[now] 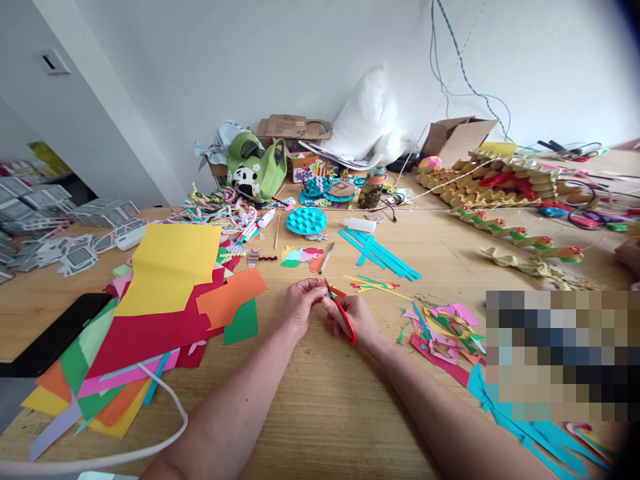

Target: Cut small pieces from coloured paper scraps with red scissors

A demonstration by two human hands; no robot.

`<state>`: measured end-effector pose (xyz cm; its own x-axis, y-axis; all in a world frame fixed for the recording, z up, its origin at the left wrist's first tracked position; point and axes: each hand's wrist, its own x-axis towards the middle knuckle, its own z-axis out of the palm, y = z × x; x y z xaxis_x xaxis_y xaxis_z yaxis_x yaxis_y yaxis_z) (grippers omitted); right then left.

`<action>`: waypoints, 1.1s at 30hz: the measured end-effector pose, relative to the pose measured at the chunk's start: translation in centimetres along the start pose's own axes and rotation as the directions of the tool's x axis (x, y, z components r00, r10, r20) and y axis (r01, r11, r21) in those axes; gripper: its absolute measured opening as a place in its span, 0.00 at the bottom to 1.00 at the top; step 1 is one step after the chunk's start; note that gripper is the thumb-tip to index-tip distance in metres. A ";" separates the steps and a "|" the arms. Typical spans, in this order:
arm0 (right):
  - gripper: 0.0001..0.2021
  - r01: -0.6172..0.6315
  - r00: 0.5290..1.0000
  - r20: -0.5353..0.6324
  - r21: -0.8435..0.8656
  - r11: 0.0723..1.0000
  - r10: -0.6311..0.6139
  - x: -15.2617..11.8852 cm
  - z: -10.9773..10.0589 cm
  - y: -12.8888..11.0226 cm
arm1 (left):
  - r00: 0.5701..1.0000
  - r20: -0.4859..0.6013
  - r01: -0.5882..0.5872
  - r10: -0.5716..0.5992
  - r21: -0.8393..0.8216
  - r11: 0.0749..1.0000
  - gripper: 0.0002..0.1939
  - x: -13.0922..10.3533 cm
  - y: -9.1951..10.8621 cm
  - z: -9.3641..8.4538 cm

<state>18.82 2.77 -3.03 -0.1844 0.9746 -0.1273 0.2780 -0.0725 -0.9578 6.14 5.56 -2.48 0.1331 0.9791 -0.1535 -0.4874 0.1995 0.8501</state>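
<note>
My right hand (354,315) grips a pair of scissors (345,321) with red-orange handles, the blades pointing up and to the left. Close against the blades, my left hand (303,303) pinches a small piece of orange paper (338,291), mostly covered by fingers. Just beyond my hands lie a pen (327,258) and several colourful paper cut-outs (300,256). Thin paper strips (373,285) rest to the right of them, with blue strips (380,253) farther back.
Coloured paper sheets (170,267) and a black phone-like slab (60,333) lie left. Paper scraps (445,327) are heaped right. Behind stand a blue scalloped disc (306,221), a green panda bag (255,167), a jar (373,189) and egg-carton pieces (520,233). Another person's hand (627,255) shows far right.
</note>
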 end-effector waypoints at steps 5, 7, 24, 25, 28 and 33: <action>0.28 -0.005 1.000 -0.001 -0.025 1.000 0.005 -0.1 -0.1 -0.1 | 1.000 -0.016 0.005 -0.005 -0.005 1.000 0.07 0.1 0.0 0.0; 0.28 -0.007 1.000 -0.003 -0.025 1.000 0.007 -0.1 -0.1 -0.1 | 1.000 -0.025 0.012 -0.012 -0.002 1.000 0.07 0.1 0.1 0.0; 0.29 -0.036 0.999 0.001 0.020 0.999 0.036 -0.3 0.0 -0.8 | 0.999 -0.041 0.008 -0.009 -0.030 1.000 0.08 0.1 0.1 0.1; 0.29 -0.038 0.999 0.001 0.018 0.999 0.038 -0.2 0.0 -0.8 | 0.999 -0.043 0.008 -0.009 -0.031 0.999 0.08 0.1 0.1 0.1; 0.29 -0.029 1.000 0.006 0.016 0.999 0.029 -0.2 0.0 -0.8 | 0.999 -0.036 0.013 -0.014 -0.031 0.999 0.08 0.0 0.2 0.1; 0.29 0.000 1.000 0.007 -0.011 1.000 0.000 -0.2 -0.1 -0.7 | 0.999 -0.034 0.019 -0.020 -0.031 0.999 0.08 0.0 0.2 0.1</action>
<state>18.73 2.69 -2.36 -0.1912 0.9730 -0.1290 0.2883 -0.0700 -0.9550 6.18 5.63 -2.25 0.1129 0.9757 -0.1878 -0.5112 0.2191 0.8311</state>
